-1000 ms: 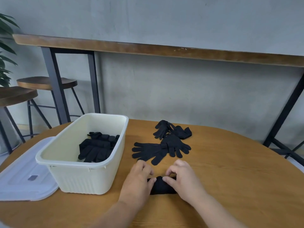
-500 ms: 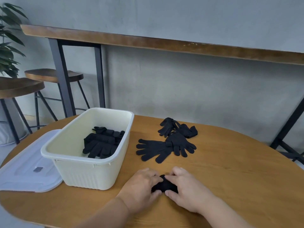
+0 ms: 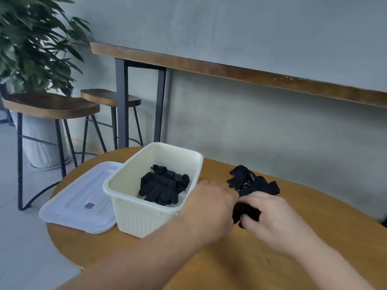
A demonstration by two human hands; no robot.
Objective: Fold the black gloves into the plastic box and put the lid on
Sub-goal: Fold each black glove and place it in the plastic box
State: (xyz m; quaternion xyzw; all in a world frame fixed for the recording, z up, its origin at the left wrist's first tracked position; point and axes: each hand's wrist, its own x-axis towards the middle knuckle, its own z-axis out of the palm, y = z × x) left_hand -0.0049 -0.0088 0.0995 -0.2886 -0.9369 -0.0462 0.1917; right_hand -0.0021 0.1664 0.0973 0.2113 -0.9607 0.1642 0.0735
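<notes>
Both hands sit close together on the table [image 3: 314, 206], just right of the box [image 3: 134, 214], working one folded glove [image 3: 246, 212]. The right hand [image 3: 276, 216] has fingers and thumb curled round the black bundle; the left hand [image 3: 209, 210] is against its left end, fingers hidden behind the hand's back, so whether it pinches or only steadies I cannot tell. Step in hand looks like finishing the fold and carrying it to the box. To do it well: keep the bundle squeezed tight so it doesn't spring open, lift clear of the near rim, lay it beside the gloves in box [image 3: 165, 187], not on top crooked. Loose gloves [image 3: 251, 183] are still on the table behind the hands, so more rounds are left; the lid [image 3: 77, 204] lies flat left of the box, touching it, not yet on. Versus half a second ago: the camera has swung left, box and lid now sit mid-frame, the plant [image 3: 35, 45] is large in view; the hands have shifted toward the box and the bundle looks lifted a bit, with motion blur on the right hand.
</notes>
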